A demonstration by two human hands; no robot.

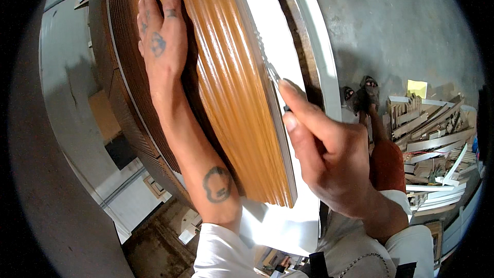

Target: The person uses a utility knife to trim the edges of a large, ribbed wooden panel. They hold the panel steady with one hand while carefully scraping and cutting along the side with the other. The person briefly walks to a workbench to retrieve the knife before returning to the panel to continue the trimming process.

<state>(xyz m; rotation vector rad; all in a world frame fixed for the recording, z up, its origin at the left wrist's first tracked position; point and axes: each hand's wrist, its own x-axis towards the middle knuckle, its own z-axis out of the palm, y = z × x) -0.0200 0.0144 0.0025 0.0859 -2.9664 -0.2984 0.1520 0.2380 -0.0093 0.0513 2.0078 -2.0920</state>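
Note:
My left hand [163, 41] lies flat on a glossy, wood-grain ribbed panel [231, 98], its fingers extended near the panel's far end. Along the panel's right long edge, my right hand [332, 154] grips a slim tool with a thin metal blade [272, 73]. Its fingers are curled and pinching, and they hide most of the handle; only a small dark part shows. The blade tip touches the edge, where small grey crumbs or shavings run further up. Under the panel is a white board [280, 25], which sticks out to the right and at the near end.
Dark brown ribbed panels [135, 98] lie along the left side. On the concrete floor [391, 20] at right is a heap of wood and white offcuts [432, 139], with a yellow piece of paper [417, 88] beside it. Sandalled feet [368, 91] stand right of the work surface.

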